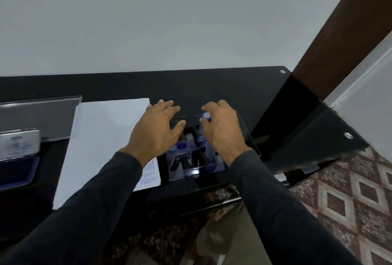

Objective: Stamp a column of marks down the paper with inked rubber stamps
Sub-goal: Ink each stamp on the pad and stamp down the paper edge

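Nearest the camera, two dark sleeves reached forward over the black counter point(212, 86). The white paper point(101, 137) lay left of centre, a short column of purple marks point(149, 174) showing at its near right corner. Just right of it stood a clear box point(191, 172) holding several blue-topped stamps. The left hand point(157, 129) hovered over the box's left side, fingers spread and relaxed, holding nothing. The right hand point(222, 129) curled round a blue-capped stamp point(206, 115) above the box's far edge. At far left sat an open ink pad point(17, 168) and a clear lid point(38, 116).
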`<state>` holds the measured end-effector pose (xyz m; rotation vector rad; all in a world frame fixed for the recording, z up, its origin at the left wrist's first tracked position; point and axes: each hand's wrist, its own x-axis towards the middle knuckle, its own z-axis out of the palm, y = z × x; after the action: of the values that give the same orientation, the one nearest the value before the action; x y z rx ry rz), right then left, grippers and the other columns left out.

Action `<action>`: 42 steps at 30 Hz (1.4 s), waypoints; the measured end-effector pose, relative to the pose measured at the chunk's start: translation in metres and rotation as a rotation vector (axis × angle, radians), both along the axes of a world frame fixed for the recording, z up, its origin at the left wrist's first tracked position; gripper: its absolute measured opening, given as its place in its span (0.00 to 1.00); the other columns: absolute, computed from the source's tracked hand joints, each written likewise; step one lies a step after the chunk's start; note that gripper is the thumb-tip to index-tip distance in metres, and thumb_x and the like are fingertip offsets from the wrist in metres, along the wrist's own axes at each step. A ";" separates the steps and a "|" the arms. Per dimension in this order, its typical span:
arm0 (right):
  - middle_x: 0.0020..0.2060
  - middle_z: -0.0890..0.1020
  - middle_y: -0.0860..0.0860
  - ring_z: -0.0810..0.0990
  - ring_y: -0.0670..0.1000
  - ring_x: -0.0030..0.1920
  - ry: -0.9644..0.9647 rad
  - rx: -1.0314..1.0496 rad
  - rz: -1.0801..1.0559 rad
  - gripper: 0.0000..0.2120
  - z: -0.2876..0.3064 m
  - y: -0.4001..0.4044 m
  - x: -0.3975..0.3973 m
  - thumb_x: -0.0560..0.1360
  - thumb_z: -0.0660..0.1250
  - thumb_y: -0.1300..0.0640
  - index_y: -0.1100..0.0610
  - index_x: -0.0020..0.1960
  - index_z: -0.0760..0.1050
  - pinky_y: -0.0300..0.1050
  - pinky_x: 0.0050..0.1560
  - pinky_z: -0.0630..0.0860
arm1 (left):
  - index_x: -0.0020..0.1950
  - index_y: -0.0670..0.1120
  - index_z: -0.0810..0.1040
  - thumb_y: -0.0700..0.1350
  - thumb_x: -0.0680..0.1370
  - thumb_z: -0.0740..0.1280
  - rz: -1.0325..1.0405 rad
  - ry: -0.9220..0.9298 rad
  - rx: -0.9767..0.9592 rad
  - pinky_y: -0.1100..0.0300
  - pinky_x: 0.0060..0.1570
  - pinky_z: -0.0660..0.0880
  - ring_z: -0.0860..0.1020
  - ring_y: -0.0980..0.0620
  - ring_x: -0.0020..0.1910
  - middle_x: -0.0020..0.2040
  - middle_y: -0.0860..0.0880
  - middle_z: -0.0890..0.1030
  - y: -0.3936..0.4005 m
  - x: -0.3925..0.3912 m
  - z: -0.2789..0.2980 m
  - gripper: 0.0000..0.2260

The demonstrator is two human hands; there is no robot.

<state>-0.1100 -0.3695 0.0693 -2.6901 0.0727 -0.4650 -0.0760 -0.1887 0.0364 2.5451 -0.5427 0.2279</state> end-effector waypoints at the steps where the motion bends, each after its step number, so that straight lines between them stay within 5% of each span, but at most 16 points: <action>1: 0.53 0.74 0.52 0.76 0.51 0.48 -0.010 0.000 0.013 0.11 0.003 0.009 0.000 0.78 0.68 0.57 0.56 0.61 0.77 0.46 0.48 0.78 | 0.75 0.49 0.71 0.57 0.82 0.63 0.014 -0.007 0.003 0.58 0.75 0.47 0.61 0.50 0.78 0.77 0.48 0.69 0.010 -0.003 0.001 0.24; 9: 0.48 0.72 0.48 0.73 0.45 0.43 -0.040 0.027 0.149 0.07 0.021 0.098 0.003 0.78 0.67 0.57 0.56 0.56 0.78 0.35 0.45 0.71 | 0.74 0.48 0.73 0.58 0.81 0.63 0.186 -0.009 0.035 0.48 0.77 0.55 0.66 0.46 0.77 0.76 0.47 0.71 0.097 -0.027 0.006 0.24; 14: 0.47 0.74 0.48 0.72 0.45 0.43 -0.050 0.048 0.257 0.08 0.020 0.157 0.003 0.78 0.68 0.56 0.56 0.57 0.79 0.32 0.45 0.68 | 0.76 0.50 0.70 0.59 0.82 0.62 0.332 0.024 0.063 0.48 0.78 0.54 0.63 0.48 0.78 0.77 0.49 0.68 0.154 -0.044 0.002 0.25; 23: 0.47 0.74 0.49 0.70 0.46 0.42 0.009 0.070 0.448 0.08 0.009 0.247 0.001 0.78 0.68 0.57 0.57 0.56 0.79 0.32 0.43 0.65 | 0.73 0.49 0.73 0.56 0.80 0.66 0.509 0.036 0.056 0.50 0.71 0.67 0.69 0.47 0.72 0.74 0.49 0.73 0.244 -0.083 -0.002 0.23; 29: 0.44 0.73 0.50 0.68 0.46 0.40 0.032 0.108 0.554 0.03 0.001 0.298 -0.002 0.74 0.69 0.64 0.58 0.48 0.78 0.21 0.41 0.63 | 0.74 0.48 0.72 0.56 0.81 0.65 0.604 0.068 0.108 0.46 0.77 0.58 0.66 0.47 0.75 0.75 0.48 0.71 0.293 -0.102 -0.016 0.24; 37: 0.51 0.79 0.52 0.74 0.48 0.48 0.067 0.126 0.656 0.11 -0.009 0.346 -0.009 0.75 0.70 0.62 0.57 0.58 0.78 0.34 0.46 0.69 | 0.77 0.49 0.68 0.58 0.81 0.64 0.673 0.142 0.098 0.44 0.77 0.57 0.61 0.45 0.78 0.78 0.46 0.67 0.337 -0.115 -0.043 0.26; 42: 0.47 0.79 0.50 0.73 0.47 0.46 0.088 0.112 0.679 0.06 -0.011 0.365 -0.010 0.75 0.70 0.63 0.57 0.52 0.78 0.37 0.47 0.70 | 0.77 0.48 0.67 0.66 0.79 0.61 0.670 0.153 0.082 0.43 0.78 0.56 0.58 0.45 0.80 0.79 0.45 0.65 0.353 -0.120 -0.057 0.33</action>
<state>-0.1196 -0.0047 0.0583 -2.4212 -0.7395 -0.1226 -0.1962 0.1648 -0.0208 2.7098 0.3821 0.2424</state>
